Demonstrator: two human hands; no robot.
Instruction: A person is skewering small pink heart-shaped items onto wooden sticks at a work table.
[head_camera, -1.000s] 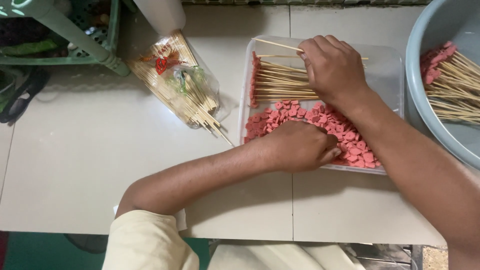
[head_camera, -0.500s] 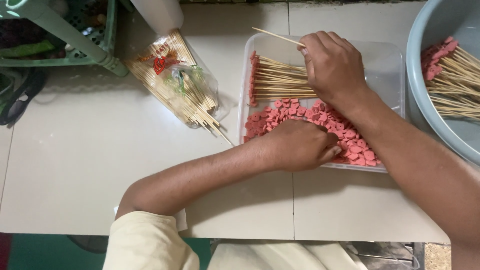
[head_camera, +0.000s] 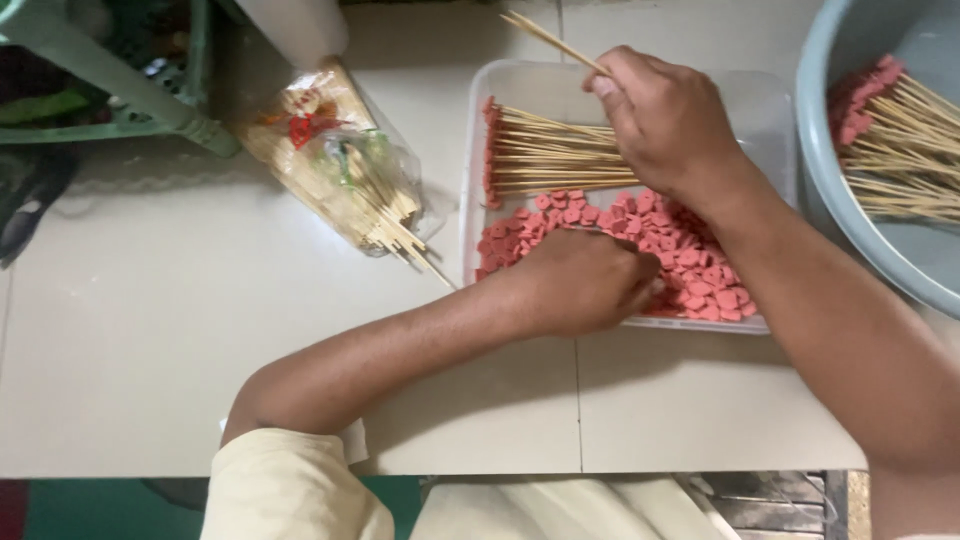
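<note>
My right hand (head_camera: 668, 125) has its fingers pinched shut on a thin bamboo skewer (head_camera: 548, 40), whose free end slants up and away from them; my left hand (head_camera: 580, 282) lies curled over the pink sausage slices (head_camera: 690, 262), fingers closed down among them, what they grasp hidden beneath the palm; below my right fingers lies a row of loaded skewers (head_camera: 545, 160) in the clear tray (head_camera: 520, 80); right of them a grey basin (head_camera: 850, 180), cut off by the frame, holds more skewers; left, a plastic packet of skewers (head_camera: 340, 165) rests on the pale tabletop (head_camera: 150, 330); a green stool (head_camera: 120, 90) stands beyond.
</note>
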